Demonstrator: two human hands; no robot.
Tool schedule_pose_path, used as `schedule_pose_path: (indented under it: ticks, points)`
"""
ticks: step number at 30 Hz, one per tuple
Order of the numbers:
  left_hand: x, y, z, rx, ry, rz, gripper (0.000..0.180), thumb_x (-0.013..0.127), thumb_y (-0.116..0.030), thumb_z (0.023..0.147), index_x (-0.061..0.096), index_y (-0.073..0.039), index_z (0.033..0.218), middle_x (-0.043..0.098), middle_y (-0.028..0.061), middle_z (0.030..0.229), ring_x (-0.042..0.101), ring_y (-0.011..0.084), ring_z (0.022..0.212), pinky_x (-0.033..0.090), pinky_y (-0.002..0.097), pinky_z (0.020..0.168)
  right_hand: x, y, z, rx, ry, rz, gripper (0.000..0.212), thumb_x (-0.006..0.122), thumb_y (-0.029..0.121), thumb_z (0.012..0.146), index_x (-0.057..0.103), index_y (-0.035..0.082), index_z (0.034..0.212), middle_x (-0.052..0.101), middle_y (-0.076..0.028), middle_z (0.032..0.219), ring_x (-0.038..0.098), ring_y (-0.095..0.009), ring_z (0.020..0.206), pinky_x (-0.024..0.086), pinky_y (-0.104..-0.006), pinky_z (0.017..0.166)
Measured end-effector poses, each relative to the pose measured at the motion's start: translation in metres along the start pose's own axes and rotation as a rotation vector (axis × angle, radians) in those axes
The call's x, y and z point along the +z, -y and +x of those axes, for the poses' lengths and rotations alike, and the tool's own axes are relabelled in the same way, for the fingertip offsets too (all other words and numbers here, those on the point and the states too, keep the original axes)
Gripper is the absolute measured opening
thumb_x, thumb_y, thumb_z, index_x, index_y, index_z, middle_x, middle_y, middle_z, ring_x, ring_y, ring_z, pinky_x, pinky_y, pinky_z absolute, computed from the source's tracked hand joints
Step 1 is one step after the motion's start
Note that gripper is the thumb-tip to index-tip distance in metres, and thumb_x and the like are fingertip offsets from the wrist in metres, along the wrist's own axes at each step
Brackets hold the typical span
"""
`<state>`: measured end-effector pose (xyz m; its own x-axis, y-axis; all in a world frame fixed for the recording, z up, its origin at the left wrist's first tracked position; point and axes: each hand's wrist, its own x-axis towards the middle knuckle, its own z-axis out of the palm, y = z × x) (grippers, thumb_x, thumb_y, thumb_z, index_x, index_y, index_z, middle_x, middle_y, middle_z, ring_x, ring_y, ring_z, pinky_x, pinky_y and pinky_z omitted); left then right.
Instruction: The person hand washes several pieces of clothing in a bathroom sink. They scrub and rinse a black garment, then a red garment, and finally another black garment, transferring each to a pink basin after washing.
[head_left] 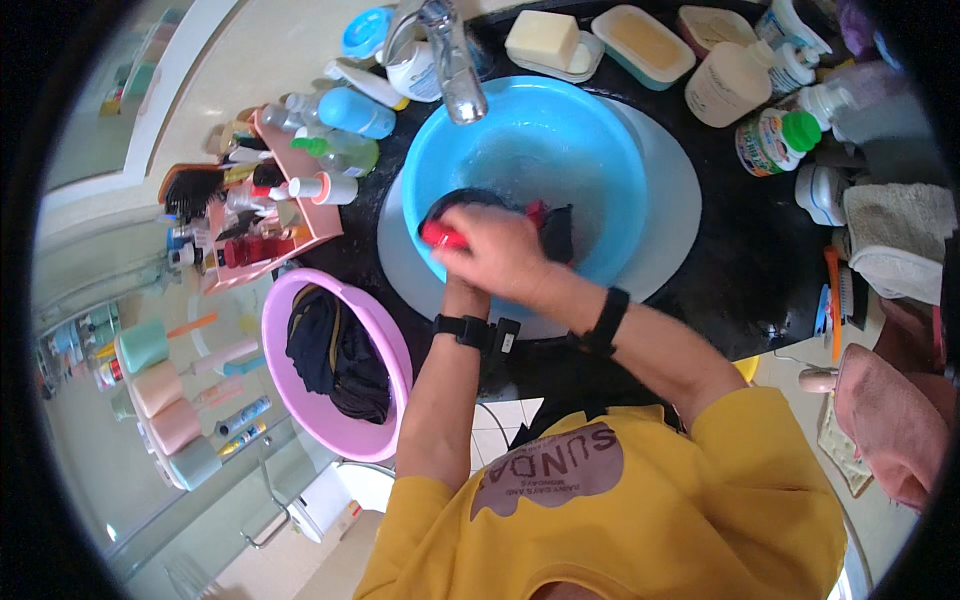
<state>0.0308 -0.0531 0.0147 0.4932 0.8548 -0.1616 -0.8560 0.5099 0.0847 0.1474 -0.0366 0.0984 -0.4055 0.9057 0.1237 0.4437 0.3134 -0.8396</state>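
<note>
My right hand (500, 245) reaches across over the left side of a blue basin (625, 190), its fingers closed around a bunched red and black cloth (443, 236). My left hand (463, 285) is under the right one, at the basin's near left rim. Its fingers are hidden behind the right hand and the cloth. Cloudy water fills the basin. More dark cloth (557, 232) with a red patch lies in the water, just right of my hands. Black bands circle both wrists.
The basin sits over a white sink (675, 215) in a black counter, beneath a metal faucet (460, 85). A pink tub (400, 350) with dark clothes stands left. Bottles, a pink organizer (325, 215) and soap (542, 40) line the back; a towel (900, 235) lies right.
</note>
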Motion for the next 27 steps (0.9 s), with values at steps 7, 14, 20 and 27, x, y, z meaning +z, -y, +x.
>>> schedule_pose_path:
  ticks: [7, 14, 20, 27]
  points:
    - [0.042, 0.015, 0.007, 0.194, -0.638, 0.201, 0.063, 0.036, -0.058, 0.096, 0.049, -0.009, 0.134, 0.054, 0.0138, 0.134, 0.05, 0.0325, 0.125, 0.036, 0.0533, 0.107, -0.017, -0.059, 0.048, 0.185, 0.05, -0.301, 0.038, 0.051, 0.048, 0.09, 0.065, 0.013, 0.097, 0.069, -0.01, 0.084, 0.068, -0.032, 0.079, 0.053, -0.0462, 0.07]
    - [0.076, 0.017, -0.008, 0.114, -0.83, 0.09, 0.088, 0.019, -0.075, 0.089, 0.024, -0.012, 0.15, 0.033, 0.0156, 0.151, 0.029, 0.0372, 0.14, 0.017, 0.0623, 0.112, -0.027, -0.129, 0.029, 0.479, -0.382, -0.16, 0.066, 0.066, 0.052, 0.08, 0.056, 0.006, 0.127, 0.055, -0.02, 0.127, 0.053, -0.036, 0.117, 0.042, -0.0506, 0.097]
    - [0.039, 0.018, -0.012, 0.039, -0.824, -0.023, 0.095, 0.01, -0.082, 0.084, 0.026, -0.016, 0.151, 0.029, 0.015, 0.153, 0.022, 0.0398, 0.142, 0.01, 0.0683, 0.11, 0.004, -0.09, 0.012, 0.548, -0.079, 0.298, 0.058, 0.065, 0.044, 0.082, 0.055, 0.007, 0.125, 0.063, -0.022, 0.114, 0.061, -0.037, 0.107, 0.047, -0.0458, 0.091]
    - [-0.025, 0.006, 0.0, 0.138, -0.14, 0.034, 0.051, 0.041, -0.052, 0.096, 0.049, -0.014, 0.13, 0.055, 0.012, 0.131, 0.051, 0.0303, 0.122, 0.039, 0.0489, 0.105, 0.004, -0.001, -0.004, 0.06, -0.136, -0.155, 0.042, 0.066, 0.048, 0.078, 0.06, 0.009, 0.094, 0.062, -0.013, 0.086, 0.063, -0.034, 0.084, 0.049, -0.0488, 0.076]
